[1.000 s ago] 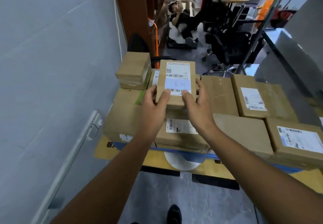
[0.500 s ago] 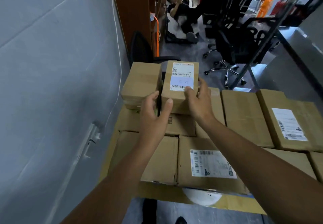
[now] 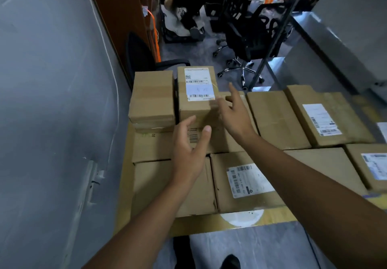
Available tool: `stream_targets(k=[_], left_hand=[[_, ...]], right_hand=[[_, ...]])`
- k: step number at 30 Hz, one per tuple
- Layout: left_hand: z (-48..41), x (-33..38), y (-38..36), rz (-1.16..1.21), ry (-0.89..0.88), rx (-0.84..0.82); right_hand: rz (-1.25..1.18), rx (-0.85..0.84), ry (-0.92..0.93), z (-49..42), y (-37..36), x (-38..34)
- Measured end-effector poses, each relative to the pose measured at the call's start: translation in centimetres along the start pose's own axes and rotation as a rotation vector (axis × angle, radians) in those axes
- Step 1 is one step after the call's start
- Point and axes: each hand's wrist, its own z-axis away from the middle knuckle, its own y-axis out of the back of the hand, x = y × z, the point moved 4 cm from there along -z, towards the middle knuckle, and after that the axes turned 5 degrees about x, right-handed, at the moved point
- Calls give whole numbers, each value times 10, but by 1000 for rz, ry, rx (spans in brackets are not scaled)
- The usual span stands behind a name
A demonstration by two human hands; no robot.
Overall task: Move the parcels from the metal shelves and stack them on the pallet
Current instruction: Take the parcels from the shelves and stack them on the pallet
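Where the stack rose highest, at its far left corner, a small brown cardboard parcel with a white barcode label (image 3: 196, 92) sat on the upper tier, just beside a plain brown cardboard parcel (image 3: 152, 96) to its left, a narrow dark gap between the two. Neither hand held it. The left hand (image 3: 189, 147) hovered in front of the labelled parcel with fingers spread and thumb out, gripping nothing. The right hand (image 3: 235, 112) was likewise open — fingers extended toward the parcel's right edge; whether the fingertips touched the cardboard could not be told. Both parcels rested on a lower layer of larger brown cardboard boxes (image 3: 247, 182), several bearing white shipping labels, laid edge to edge. This layer stood on a yellow-topped pallet (image 3: 209, 222) whose near edge showed a white patch. A grey wall (image 3: 52, 101) ran along the left. Beyond the stack stood a black swivel office chair (image 3: 249, 40) — and the slanted upright of a metal shelf (image 3: 272, 44).
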Motion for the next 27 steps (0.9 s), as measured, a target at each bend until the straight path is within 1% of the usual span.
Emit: stream_targets(k=[5, 8, 11, 15, 20, 23, 27], left_hand=[[23, 17, -28, 31, -28, -41], [53, 30, -64, 40, -44, -131], [102, 45, -114, 40, -76, -271], [211, 57, -191, 21, -139, -497], [389, 61, -268, 8, -154, -826], [491, 60, -300, -5, -177, -1017], [609, 62, -330, -29, -207, -1197]], right_hand=[[18, 96, -1, 54, 68, 18], [45, 199, 3, 101, 132, 36], [90, 323, -12, 163, 206, 60], [140, 520, -95, 274, 312, 107], [205, 757, -263, 450, 431, 171], [207, 903, -371, 554, 482, 197], [197, 1088, -482, 666, 531, 217]])
